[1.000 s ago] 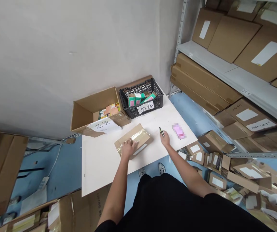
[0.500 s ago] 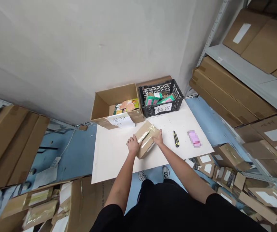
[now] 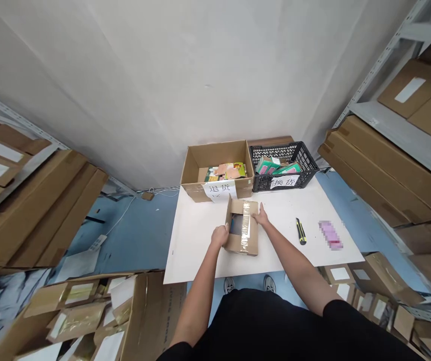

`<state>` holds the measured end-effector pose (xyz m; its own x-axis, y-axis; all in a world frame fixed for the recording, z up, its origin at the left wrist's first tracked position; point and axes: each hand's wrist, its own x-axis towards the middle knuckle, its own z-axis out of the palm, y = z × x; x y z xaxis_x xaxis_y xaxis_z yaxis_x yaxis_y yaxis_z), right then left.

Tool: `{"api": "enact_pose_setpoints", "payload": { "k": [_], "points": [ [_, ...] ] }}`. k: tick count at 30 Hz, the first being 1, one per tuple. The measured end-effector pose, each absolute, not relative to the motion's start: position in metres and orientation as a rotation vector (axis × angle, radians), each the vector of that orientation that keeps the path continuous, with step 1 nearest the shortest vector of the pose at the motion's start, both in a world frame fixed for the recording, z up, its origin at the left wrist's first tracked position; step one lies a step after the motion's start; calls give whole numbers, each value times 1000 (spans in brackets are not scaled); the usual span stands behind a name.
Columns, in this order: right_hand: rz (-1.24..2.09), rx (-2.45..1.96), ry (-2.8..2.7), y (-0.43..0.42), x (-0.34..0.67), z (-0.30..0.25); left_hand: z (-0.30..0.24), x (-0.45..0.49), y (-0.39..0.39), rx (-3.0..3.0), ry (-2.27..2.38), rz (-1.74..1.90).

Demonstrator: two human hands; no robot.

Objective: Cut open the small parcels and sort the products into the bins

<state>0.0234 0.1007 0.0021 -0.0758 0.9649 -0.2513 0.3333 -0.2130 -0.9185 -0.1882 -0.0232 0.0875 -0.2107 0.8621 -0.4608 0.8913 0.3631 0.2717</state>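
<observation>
Tabletop (image 3: 189, 250) white | held carton (image 3: 253, 238) open | floor (image 3: 136, 235) blue | wall (image 3: 163, 90) grey

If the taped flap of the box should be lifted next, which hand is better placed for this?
Probably the right hand: it is at the taped flap, on the right side of the box. The left hand is across the opening, at the raised flap.

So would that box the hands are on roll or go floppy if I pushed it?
The cardboard box probably wouldn't roll, since its sides are flat. Its walls look straight, so it should feel fairly stiff. But the raised flap by the left hand is thin cardboard and would likely bend.
</observation>
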Motion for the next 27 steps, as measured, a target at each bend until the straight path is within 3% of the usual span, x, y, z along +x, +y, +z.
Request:
{"api": "enact_pose_setpoints", "payload": {
  "k": [6,13,27],
  "points": [
    [916,-1993,-1647,48,-30,2,81,-203,-33,1385,2102,186],
    [1159,-1593,-1496,46,29,13,65,-229,-35,1236,2188,326],
    [1308,-1481,-1153,28,51,54,63,-233,-42,1342,2174,365]
  ]
}}
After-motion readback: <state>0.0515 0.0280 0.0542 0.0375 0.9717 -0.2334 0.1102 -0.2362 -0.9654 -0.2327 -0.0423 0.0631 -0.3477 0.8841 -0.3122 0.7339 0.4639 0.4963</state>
